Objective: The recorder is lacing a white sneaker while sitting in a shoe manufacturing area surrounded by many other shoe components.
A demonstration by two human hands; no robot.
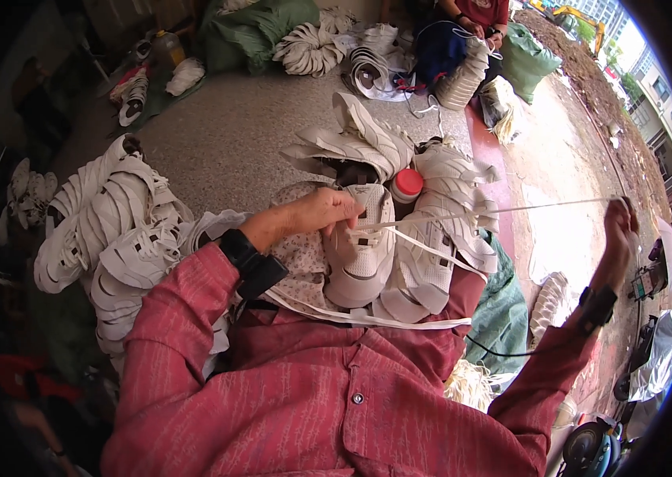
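Observation:
A white shoe upper [361, 266] lies on my lap, its toe toward me. My left hand [316, 213] closes its fingers on the upper's edge beside the tongue. From the eyelets a white shoelace [546, 207] runs taut to the far right. My right hand [620, 232], stretched out to that side, pinches the lace's end. Another strand of lace loops loosely across the neighbouring upper and my lap. Next to the held piece rests a stack of white uppers [431, 270]. What my left fingertips press on is partly hidden.
A red-lidded jar [407, 184] stands between the uppers. More stacked uppers [117, 211] lie at my left. Ahead, another person's hands [483, 36] work on a stack of uppers. Green sacks [526, 62] stand beyond, and a green sheet [508, 306] hangs at my right.

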